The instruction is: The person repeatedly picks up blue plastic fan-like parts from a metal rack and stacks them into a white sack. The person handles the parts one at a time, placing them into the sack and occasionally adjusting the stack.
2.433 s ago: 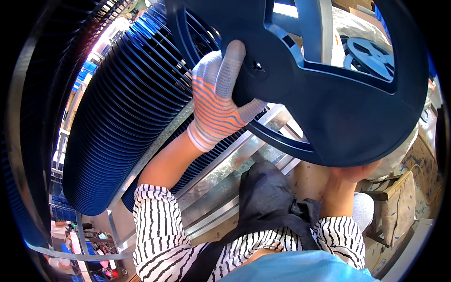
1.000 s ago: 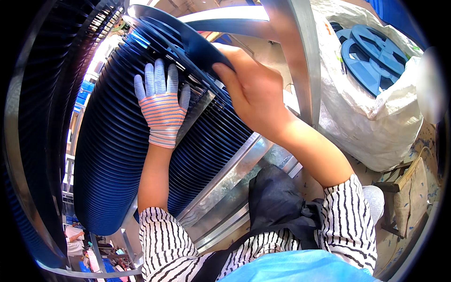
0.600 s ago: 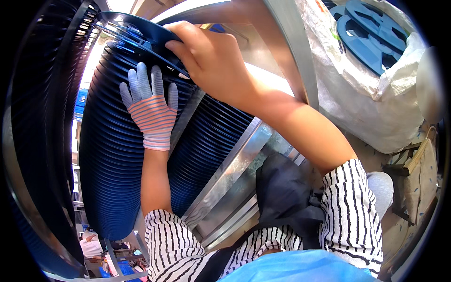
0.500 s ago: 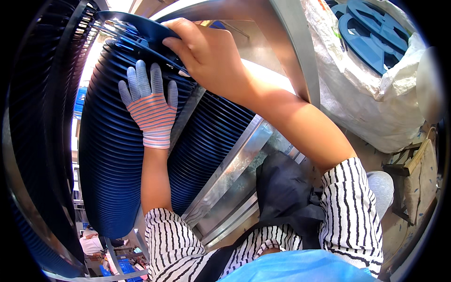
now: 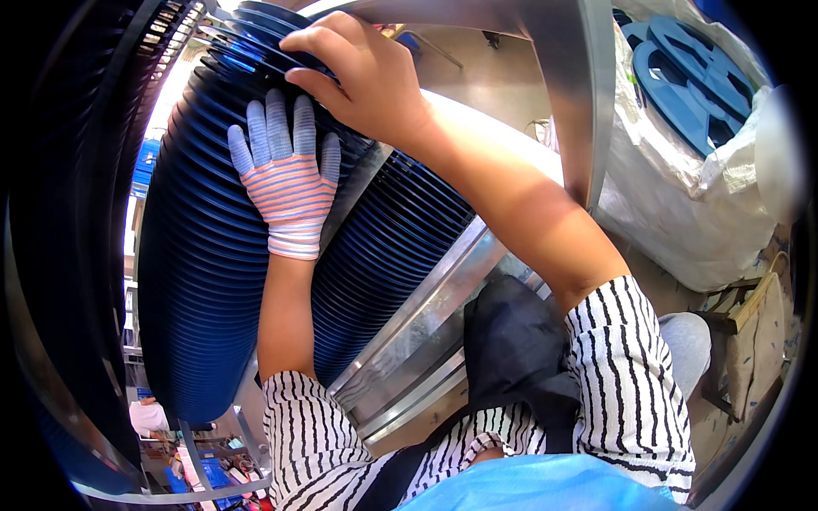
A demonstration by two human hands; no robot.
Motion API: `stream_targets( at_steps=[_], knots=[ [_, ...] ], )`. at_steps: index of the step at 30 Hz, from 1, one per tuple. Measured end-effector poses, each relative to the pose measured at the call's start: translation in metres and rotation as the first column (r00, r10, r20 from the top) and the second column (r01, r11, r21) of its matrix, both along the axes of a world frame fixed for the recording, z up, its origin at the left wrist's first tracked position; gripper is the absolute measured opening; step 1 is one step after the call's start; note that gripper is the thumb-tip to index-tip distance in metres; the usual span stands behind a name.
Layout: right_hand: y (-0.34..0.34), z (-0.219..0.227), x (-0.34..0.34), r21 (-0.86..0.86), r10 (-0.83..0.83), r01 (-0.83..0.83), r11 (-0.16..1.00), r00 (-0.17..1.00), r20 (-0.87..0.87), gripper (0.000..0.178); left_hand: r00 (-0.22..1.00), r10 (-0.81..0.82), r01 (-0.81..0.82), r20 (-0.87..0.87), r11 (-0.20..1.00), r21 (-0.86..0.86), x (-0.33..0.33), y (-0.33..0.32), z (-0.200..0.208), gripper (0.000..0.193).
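A long row of dark blue round discs (image 5: pixel 204 281), packed edge to edge, runs from the far end of the rack toward me. My left hand (image 5: pixel 285 183), in a striped glove with grey-blue fingers, lies flat on the disc edges, its fingers spread. Bare and further off, my right hand (image 5: pixel 362 81) hovers at the far discs (image 5: pixel 256 43). Its thumb and fingers are apart with no disc visibly pinched between them. The far discs lean over and overlap at the end of the row. My right palm is hidden from view.
Beside it runs a second row of dark discs (image 5: pixel 400 230), along a metal rail (image 5: pixel 426 298). A curved metal frame (image 5: pixel 575 111) rises at the right. Beyond it stands a white woven sack (image 5: pixel 673 221) holding light blue reels (image 5: pixel 690 77). A wooden stool (image 5: pixel 750 341) is at the far right.
My right hand has loosened from the disc it gripped, and its fingers have parted. That disc now leans with the others at the far end. My left hand has shifted slightly right and away.
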State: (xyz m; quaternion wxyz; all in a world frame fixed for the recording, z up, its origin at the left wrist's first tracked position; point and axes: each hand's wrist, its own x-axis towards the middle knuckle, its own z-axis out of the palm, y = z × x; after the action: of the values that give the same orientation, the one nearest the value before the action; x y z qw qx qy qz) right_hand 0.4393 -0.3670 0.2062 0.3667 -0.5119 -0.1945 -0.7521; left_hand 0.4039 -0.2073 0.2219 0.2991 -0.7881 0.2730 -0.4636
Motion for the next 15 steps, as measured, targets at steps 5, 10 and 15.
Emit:
stream_targets(
  at_steps=[5,10,15],
  knots=[
    [-0.003,-0.014,0.003,-0.118,-0.006,-0.004,0.993,0.996,-0.088,0.014,0.998,-0.057,0.058,0.033,0.998,-0.023,0.006,0.009,-0.005,0.058],
    [-0.004,-0.028,0.008,-0.124,-0.051,0.025,0.992,0.975,-0.218,0.014,0.998,-0.056,0.056,0.012,0.996,-0.064,-0.002,0.011,-0.009,0.057],
    [-0.003,-0.037,0.012,-0.207,-0.099,0.045,0.977,0.96,-0.261,0.011,0.999,-0.032,0.033,0.026,0.999,-0.033,-0.004,0.005,-0.011,0.057]
  ],
)
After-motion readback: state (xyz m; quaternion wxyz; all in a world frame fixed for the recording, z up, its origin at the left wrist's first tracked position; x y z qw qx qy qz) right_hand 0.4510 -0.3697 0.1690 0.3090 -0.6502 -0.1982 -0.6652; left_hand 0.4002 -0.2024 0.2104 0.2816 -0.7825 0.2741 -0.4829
